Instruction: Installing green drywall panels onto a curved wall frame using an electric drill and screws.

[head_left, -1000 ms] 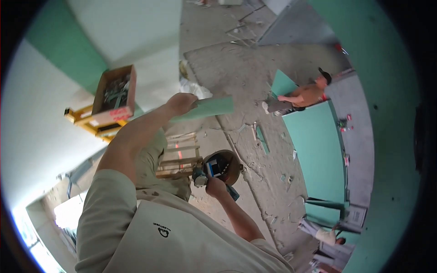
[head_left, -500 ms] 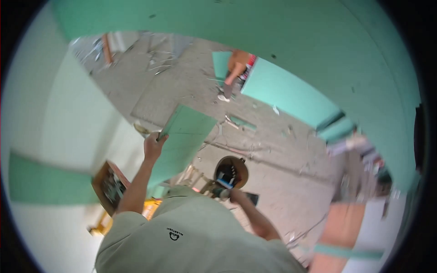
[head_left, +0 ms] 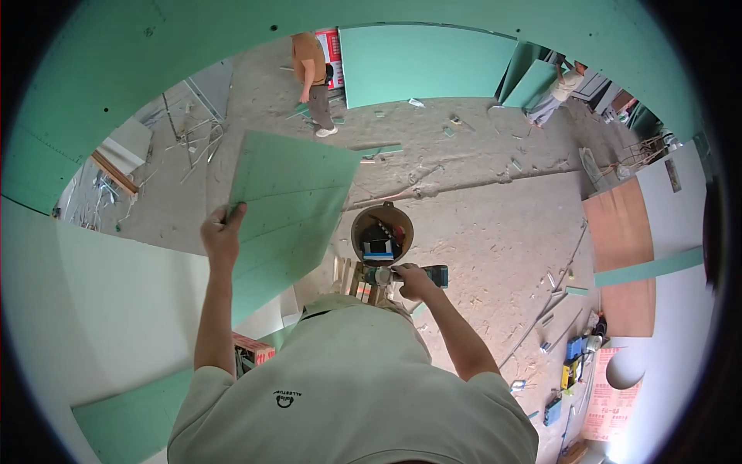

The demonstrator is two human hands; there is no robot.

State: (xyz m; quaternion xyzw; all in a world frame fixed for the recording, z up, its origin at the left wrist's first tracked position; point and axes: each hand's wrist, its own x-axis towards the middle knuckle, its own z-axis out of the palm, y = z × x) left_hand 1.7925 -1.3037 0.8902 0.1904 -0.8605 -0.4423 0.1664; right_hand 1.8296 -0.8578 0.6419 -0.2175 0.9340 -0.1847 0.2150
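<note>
My left hand grips the edge of a green board, which hangs tilted to the left of my body. My right hand is closed on a cordless power tool at waist height. Just beyond the tool is a round bucket holding dark items and a blue-and-white object. Part of a wooden ladder shows below me, mostly hidden by my body. At the lower left, a red-marked box is partly hidden behind my left arm.
Green panels arch close overhead. Across the debris-strewn floor, a person stands by leaning boards; another person handles boards at upper right. Cables and tool cases lie at right, beside plywood. A white wall is at left.
My view has turned and lifted, bringing overhead panels into sight. The board in my left hand now hangs more upright and shows its broad face. The person in orange is now standing.
</note>
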